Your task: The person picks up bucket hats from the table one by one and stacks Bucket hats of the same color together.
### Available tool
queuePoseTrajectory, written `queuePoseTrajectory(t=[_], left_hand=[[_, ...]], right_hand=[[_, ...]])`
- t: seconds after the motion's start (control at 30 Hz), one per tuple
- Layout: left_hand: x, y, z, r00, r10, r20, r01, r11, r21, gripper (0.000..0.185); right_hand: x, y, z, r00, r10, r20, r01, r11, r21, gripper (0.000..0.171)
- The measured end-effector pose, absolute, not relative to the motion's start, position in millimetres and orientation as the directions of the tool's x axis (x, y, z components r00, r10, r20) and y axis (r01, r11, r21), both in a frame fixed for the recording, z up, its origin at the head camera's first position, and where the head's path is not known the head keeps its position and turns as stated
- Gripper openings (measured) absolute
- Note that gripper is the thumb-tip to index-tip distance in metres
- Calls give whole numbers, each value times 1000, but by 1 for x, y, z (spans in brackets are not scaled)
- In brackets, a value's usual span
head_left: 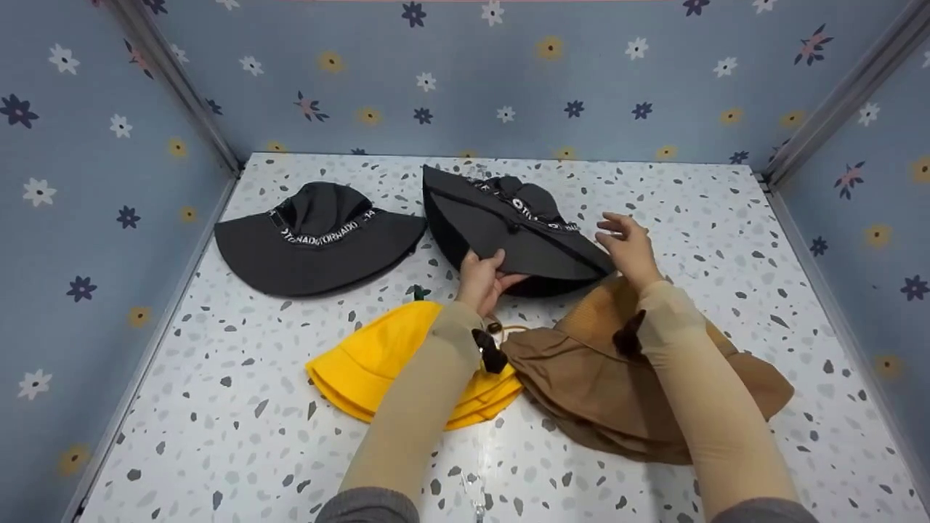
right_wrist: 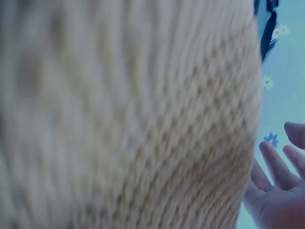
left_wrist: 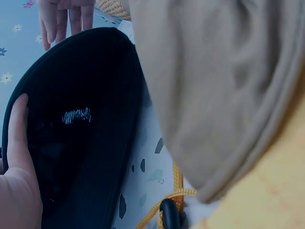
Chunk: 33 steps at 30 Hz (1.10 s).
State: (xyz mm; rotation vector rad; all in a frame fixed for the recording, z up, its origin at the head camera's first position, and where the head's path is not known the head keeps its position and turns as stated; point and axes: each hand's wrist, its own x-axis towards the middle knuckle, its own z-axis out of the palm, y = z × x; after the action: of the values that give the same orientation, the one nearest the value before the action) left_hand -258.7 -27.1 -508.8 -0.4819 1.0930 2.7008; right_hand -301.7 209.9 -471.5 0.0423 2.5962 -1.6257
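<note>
A dark grey bucket hat point(head_left: 501, 225) with a lettered band stands tilted at the back centre, its near brim raised. My left hand point(head_left: 483, 282) pinches that brim, thumb on the outer face and fingers under it. In the left wrist view, the hat's dark inside point(left_wrist: 81, 157) shows, with a finger point(left_wrist: 19, 138) lying along the brim. My right hand point(head_left: 631, 248) hovers beside the hat's right end, fingers loosely bent and holding nothing. In the right wrist view, its spread fingers point(right_wrist: 279, 167) appear past a blurred woven surface point(right_wrist: 167, 124).
Another dark grey hat point(head_left: 327, 254) lies at the back left. In front are a yellow hat point(head_left: 378, 352) with a green tip and brown hats point(head_left: 603, 385), partly under my forearms. A cord with a toggle point(left_wrist: 170, 212) lies between them. Flower-patterned walls point(head_left: 465, 80) enclose the speckled table point(head_left: 240, 421).
</note>
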Motion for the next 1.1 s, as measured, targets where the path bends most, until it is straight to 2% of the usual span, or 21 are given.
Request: queuePoseTrajectory(t=[0.1, 0.2, 0.33, 0.43, 0.6, 0.7, 0.87, 1.1], left_hand=[[-258, -27, -509, -930, 39, -366, -270, -748, 606, 55], [-259, -25, -508, -927, 17, -375, -243, -788, 565, 56], [-259, -23, -507, -922, 0, -387, -220, -824, 522, 57], [-259, -22, -507, -917, -2, -398, -215, -839, 500, 59], [-259, -19, -508, -910, -11, -413, -202, -860, 469, 64], [-258, -17, -507, -912, -17, -411, -184, -876, 445, 65], [-255, -13, -504, -916, -23, -400, -162, -892, 422, 66], [-252, -11, -503, -903, 2, -430, -208, -878, 432, 66]], right_hand=[[-297, 199, -466, -991, 31, -133, 136, 283, -950, 46], [-291, 186, -460, -975, 48, -217, 219, 30, -975, 39], [-279, 169, -456, -926, 10, -377, 359, -283, -889, 26], [-271, 159, -456, -886, -29, -463, 434, -406, -804, 18], [-258, 142, -461, -853, 10, -522, 447, -502, -740, 8], [-252, 131, -465, -831, 65, -553, 434, -546, -717, 21], [-248, 115, -470, -814, 66, -577, 435, -588, -682, 59], [-252, 115, -473, -835, 55, -548, 395, -633, -666, 67]])
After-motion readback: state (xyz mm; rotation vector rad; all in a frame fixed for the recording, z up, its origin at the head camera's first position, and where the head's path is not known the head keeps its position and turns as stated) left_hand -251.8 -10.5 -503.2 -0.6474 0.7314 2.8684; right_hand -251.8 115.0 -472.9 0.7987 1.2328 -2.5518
